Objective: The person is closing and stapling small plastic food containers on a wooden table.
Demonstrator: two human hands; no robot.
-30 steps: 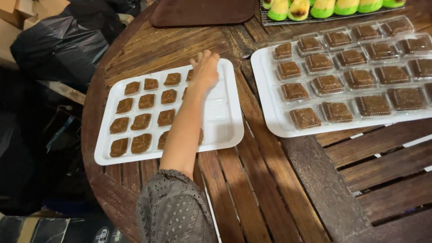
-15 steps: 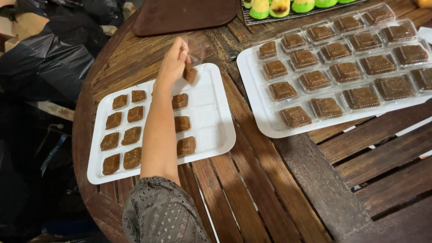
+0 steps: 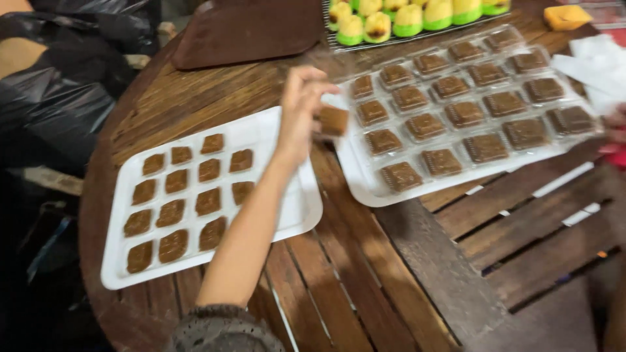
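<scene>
A round wooden table (image 3: 195, 98) carries two white trays, with black bags (image 3: 59, 98) beside it. The left hand (image 3: 301, 111) reaches forward on a straight arm, fingers pinching a brown square cake (image 3: 333, 121) between the left tray (image 3: 287, 215) and the right tray (image 3: 365, 186). The right hand (image 3: 614, 124) is blurred at the frame's edge; I cannot tell its state.

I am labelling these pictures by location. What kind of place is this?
Probably a home or small sweet-making workspace: a round wooden table, white trays of brown sweet squares, and green-and-yellow cakes on a rack.
</scene>
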